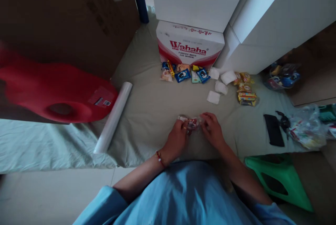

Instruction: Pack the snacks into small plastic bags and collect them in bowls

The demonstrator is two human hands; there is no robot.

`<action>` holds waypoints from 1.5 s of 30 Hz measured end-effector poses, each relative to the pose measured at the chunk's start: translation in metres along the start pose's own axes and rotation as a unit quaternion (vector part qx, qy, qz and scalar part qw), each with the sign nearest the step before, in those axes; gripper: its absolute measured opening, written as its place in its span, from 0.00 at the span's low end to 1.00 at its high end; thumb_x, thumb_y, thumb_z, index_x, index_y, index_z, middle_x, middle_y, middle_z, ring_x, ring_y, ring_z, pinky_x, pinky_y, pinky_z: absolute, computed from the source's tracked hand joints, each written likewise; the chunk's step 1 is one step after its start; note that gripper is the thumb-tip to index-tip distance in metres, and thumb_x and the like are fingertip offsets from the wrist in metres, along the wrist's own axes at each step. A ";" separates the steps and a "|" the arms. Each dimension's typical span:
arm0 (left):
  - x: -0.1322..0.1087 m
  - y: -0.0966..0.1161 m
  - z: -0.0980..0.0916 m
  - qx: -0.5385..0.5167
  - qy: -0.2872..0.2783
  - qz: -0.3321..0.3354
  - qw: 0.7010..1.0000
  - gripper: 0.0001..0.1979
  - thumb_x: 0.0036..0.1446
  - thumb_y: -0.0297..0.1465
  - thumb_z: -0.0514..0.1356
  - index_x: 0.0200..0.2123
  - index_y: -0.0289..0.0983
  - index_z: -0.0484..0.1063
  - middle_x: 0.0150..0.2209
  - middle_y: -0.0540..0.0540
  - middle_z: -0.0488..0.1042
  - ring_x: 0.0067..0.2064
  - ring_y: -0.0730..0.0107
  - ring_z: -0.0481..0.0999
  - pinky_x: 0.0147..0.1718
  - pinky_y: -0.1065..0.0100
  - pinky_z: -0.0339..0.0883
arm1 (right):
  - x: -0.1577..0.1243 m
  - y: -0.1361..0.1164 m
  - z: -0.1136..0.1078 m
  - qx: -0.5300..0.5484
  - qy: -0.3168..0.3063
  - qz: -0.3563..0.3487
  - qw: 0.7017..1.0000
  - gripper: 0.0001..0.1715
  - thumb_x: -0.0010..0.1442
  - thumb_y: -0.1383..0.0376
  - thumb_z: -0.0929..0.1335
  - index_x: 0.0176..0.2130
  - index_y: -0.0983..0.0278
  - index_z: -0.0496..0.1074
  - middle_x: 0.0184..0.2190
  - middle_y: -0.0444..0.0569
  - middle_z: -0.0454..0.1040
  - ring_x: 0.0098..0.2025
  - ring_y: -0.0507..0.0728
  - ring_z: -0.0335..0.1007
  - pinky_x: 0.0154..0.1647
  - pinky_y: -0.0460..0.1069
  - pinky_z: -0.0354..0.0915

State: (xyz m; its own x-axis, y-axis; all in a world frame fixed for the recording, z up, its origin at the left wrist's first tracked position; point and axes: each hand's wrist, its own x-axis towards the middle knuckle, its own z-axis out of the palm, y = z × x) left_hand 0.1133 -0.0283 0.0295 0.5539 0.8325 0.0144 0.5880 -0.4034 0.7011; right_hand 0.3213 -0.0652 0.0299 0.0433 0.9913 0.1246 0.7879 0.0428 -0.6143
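My left hand pinches the left end of a small red-and-clear packet, held between my hands over a pale green cloth; my right hand grips its clear right end. From the packet: at 12 o'clock, a Wahaha carton, contents hidden; at 2, a tub of wrapped items; at 3, a filled clear plastic bag, contents blurred.

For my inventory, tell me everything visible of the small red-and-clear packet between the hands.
The small red-and-clear, plastic-looking packet looks crinkled; any print is unreadable. It lies crosswise over the pale green cloth, left end gripped by the left hand, clear right end at the right hand. Whether it is open is unclear.
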 end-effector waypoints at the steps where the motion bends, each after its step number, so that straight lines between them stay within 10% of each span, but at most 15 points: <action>1: -0.001 0.001 0.003 0.034 -0.008 -0.007 0.999 0.23 0.67 0.28 0.53 0.63 0.36 0.66 0.54 0.36 0.71 0.54 0.55 0.73 0.54 0.54 0.72 | 0.001 0.006 0.000 -0.037 0.019 0.041 0.998 0.26 0.69 0.58 0.66 0.62 0.62 0.70 0.61 0.63 0.67 0.62 0.66 0.65 0.64 0.64 0.63; 7: -0.002 0.008 0.001 0.216 -0.049 -0.015 0.975 0.25 0.70 0.27 0.51 0.69 0.36 0.60 0.53 0.36 0.73 0.55 0.54 0.72 0.44 0.62 0.72 | -0.004 0.024 -0.009 -0.060 0.028 0.064 0.996 0.08 0.62 0.60 0.70 0.38 0.62 0.77 0.58 0.60 0.71 0.63 0.68 0.64 0.64 0.64 0.61; 13: 0.000 0.009 0.001 0.277 -0.074 0.009 0.958 0.27 0.70 0.24 0.49 0.70 0.31 0.58 0.54 0.34 0.74 0.54 0.55 0.72 0.42 0.61 0.71 | 0.007 -0.013 -0.020 0.093 -0.005 0.136 0.986 0.12 0.68 0.55 0.65 0.39 0.59 0.73 0.27 0.44 0.74 0.30 0.55 0.71 0.34 0.48 0.65; 21: -0.004 -0.006 0.004 0.193 -0.049 0.052 0.979 0.19 0.64 0.23 0.53 0.55 0.31 0.75 0.55 0.31 0.75 0.58 0.48 0.71 0.53 0.50 0.67 | 0.068 -0.085 0.028 -0.093 -0.131 0.059 0.985 0.12 0.70 0.67 0.63 0.41 0.64 0.76 0.41 0.52 0.76 0.41 0.56 0.71 0.44 0.49 0.63; 32: -0.033 -0.061 -0.029 -0.110 0.146 -0.079 0.980 0.11 0.63 0.31 0.55 0.42 0.39 0.78 0.41 0.44 0.79 0.46 0.61 0.78 0.49 0.59 0.73 | 0.028 -0.092 0.052 -0.244 -0.127 -0.056 0.960 0.29 0.69 0.56 0.68 0.62 0.69 0.67 0.55 0.65 0.70 0.56 0.68 0.63 0.60 0.63 0.61; 38: -0.016 -0.055 -0.038 -0.144 0.165 -0.082 0.972 0.12 0.63 0.35 0.56 0.41 0.39 0.78 0.40 0.45 0.78 0.46 0.60 0.78 0.50 0.58 0.72 | 0.044 -0.088 0.039 -0.248 -0.124 -0.023 0.961 0.15 0.70 0.65 0.65 0.53 0.66 0.75 0.47 0.60 0.74 0.50 0.65 0.66 0.51 0.59 0.67; 43: -0.012 -0.043 -0.035 -0.232 0.135 -0.099 0.958 0.13 0.65 0.40 0.58 0.45 0.40 0.76 0.45 0.44 0.77 0.48 0.62 0.78 0.48 0.60 0.73 | 0.043 -0.055 0.000 0.018 -0.006 0.076 0.997 0.17 0.70 0.62 0.64 0.53 0.61 0.77 0.47 0.56 0.78 0.48 0.61 0.72 0.53 0.57 0.69; 45: -0.008 -0.034 -0.030 -0.315 0.100 -0.108 0.938 0.19 0.63 0.44 0.61 0.53 0.40 0.73 0.51 0.41 0.76 0.54 0.59 0.77 0.48 0.60 0.74 | 0.036 -0.036 -0.010 0.216 0.034 0.138 0.966 0.18 0.68 0.56 0.65 0.52 0.59 0.77 0.45 0.51 0.79 0.43 0.58 0.75 0.46 0.54 0.72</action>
State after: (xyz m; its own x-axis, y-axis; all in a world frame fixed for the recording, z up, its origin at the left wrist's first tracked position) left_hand 0.0712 -0.0097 0.0270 0.3038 0.9487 -0.0876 0.1735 0.0353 0.9842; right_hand 0.3012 -0.0326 0.0644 0.2676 0.9623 -0.0489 0.4116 -0.1601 -0.8972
